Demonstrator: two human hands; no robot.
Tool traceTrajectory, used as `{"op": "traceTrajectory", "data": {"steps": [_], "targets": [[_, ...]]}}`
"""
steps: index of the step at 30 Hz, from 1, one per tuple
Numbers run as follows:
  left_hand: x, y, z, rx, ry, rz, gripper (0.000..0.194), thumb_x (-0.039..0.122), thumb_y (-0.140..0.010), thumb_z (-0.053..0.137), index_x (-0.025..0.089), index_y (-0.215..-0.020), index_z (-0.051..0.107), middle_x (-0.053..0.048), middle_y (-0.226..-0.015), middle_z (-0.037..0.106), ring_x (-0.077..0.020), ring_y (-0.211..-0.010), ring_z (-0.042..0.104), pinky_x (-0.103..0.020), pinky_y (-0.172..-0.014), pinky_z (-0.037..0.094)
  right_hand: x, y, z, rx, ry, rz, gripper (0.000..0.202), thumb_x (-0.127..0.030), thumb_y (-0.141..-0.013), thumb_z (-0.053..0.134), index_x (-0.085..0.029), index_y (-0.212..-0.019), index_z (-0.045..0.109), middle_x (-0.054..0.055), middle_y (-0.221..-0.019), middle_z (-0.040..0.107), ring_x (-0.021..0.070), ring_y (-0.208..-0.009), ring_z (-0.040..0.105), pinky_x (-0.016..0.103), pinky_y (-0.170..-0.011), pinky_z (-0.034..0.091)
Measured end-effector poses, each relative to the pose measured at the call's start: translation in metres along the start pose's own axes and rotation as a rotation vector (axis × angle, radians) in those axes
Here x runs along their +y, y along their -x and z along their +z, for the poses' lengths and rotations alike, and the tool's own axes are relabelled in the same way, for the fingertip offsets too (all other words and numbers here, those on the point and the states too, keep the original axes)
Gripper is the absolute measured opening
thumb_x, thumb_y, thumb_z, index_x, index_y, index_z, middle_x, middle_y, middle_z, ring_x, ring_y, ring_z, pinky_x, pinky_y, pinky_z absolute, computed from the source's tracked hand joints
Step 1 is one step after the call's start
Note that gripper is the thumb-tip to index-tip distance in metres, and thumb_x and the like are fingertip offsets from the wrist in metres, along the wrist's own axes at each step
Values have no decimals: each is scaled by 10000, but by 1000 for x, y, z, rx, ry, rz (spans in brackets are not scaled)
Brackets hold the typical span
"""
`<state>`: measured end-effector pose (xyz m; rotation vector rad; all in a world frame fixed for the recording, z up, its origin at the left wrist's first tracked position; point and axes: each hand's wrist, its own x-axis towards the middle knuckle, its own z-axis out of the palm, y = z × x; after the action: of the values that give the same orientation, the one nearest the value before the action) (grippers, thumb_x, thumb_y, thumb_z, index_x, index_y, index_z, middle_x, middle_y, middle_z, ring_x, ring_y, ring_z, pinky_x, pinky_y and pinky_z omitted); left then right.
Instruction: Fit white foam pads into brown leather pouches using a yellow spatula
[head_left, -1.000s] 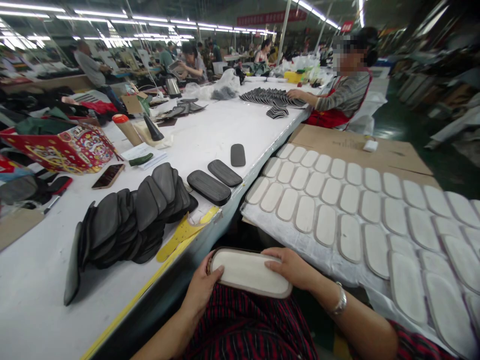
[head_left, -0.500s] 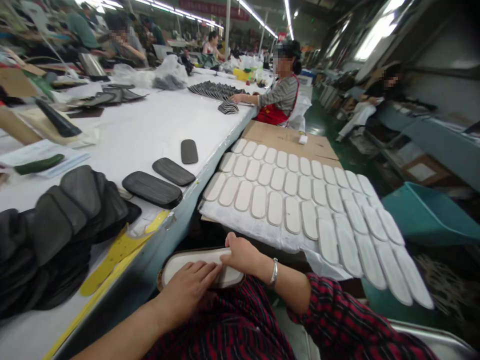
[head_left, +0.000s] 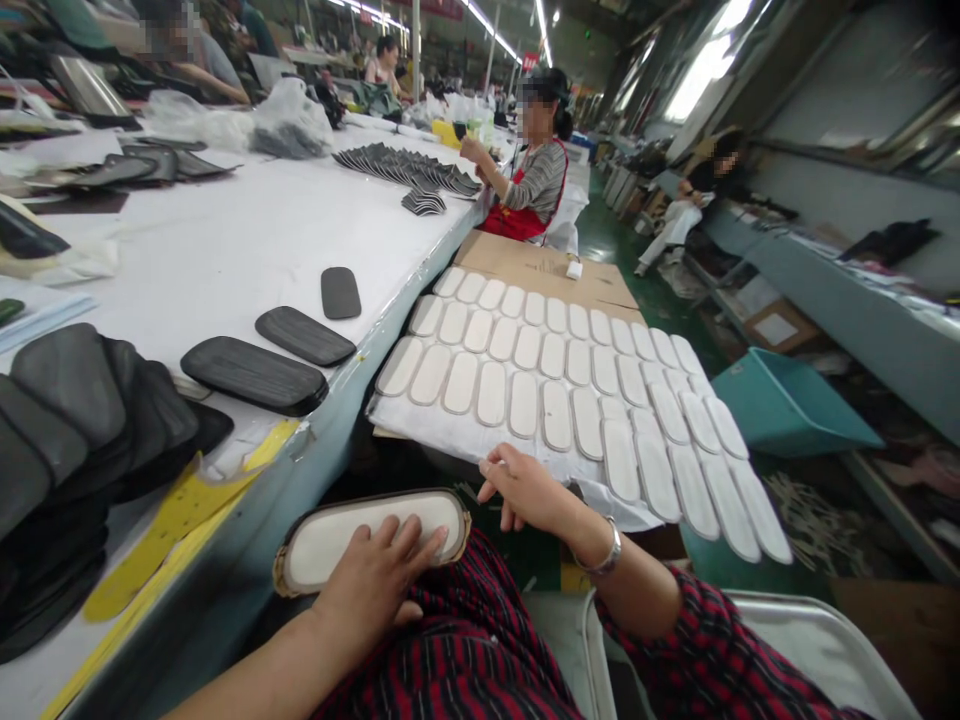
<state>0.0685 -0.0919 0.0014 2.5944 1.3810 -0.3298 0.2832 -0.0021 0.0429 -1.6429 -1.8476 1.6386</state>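
Observation:
An oval piece with a white centre and a dark, gathered rim (head_left: 322, 548) rests on my lap. Spread over its right half, my left hand (head_left: 379, 570) presses on it with the fingers apart. My right hand (head_left: 525, 490), with a bracelet at the wrist, hangs in the air to the right of the piece, touching nothing; its fingers are loosely bent and apart. Beyond it, rows of white oval pads (head_left: 491, 392) lie on a cloth-covered board. Dark oval pieces (head_left: 255, 375) lie on the white table (head_left: 247, 240) to the left.
A heap of dark pieces (head_left: 67, 420) and a yellow template (head_left: 150, 550) lie at the table's near edge. A person in a striped top (head_left: 536, 185) sits at the table's far side. A teal bin (head_left: 787, 405) stands at the right.
My right hand has let go of the oval piece and moved right, away from it. My left hand stays on the piece, its fingers now more spread. The view has turned to the right.

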Motion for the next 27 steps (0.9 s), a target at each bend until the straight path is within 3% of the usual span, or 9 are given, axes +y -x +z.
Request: {"op": "traceTrajectory", "data": {"steps": [2, 7, 14, 20, 27], "targets": [[0, 0, 1, 4, 13, -13, 839, 566, -656, 644, 343, -1374, 272, -115, -1234, 484, -318, -998, 440, -446, -746, 381, 11, -4, -1, 56, -52, 12, 152, -352, -903, 356, -202, -890, 379, 21, -843, 663, 71, -361, 549, 151, -281, 389], [6, 1, 0, 38, 37, -74, 709, 501, -732, 607, 358, -1357, 303, -107, -1226, 490, -305, -1020, 436, -444, -773, 364, 48, -18, 14, -57, -226, 101, 142, -323, -870, 418, -187, -829, 424, -4, -750, 633, 69, -371, 546, 146, -293, 398], [12, 1, 3, 86, 27, -134, 575, 417, -778, 587, 382, -1313, 378, -88, -1231, 505, -304, -1040, 436, -467, -812, 352, 81, -25, 39, -100, -459, 150, 188, -344, -848, 445, -172, -777, 473, -44, -599, 540, 62, -383, 506, 153, -343, 398], [14, 4, 8, 146, -18, -127, 466, 226, -863, 452, 395, -1295, 405, -61, -1192, 541, -268, -993, 462, -441, -789, 366, 96, -29, 54, -145, -617, 158, 212, -369, -848, 450, -180, -759, 486, -39, -601, 527, 63, -401, 495, 168, -374, 398], [19, 5, 13, 172, -36, -203, 494, 254, -846, 500, 408, -1302, 390, -57, -1231, 525, -281, -1051, 446, -466, -827, 367, 99, -28, 63, -223, -796, 108, 274, -441, -798, 561, -185, -752, 475, -40, -585, 527, 75, -402, 498, 176, -371, 376]]}}
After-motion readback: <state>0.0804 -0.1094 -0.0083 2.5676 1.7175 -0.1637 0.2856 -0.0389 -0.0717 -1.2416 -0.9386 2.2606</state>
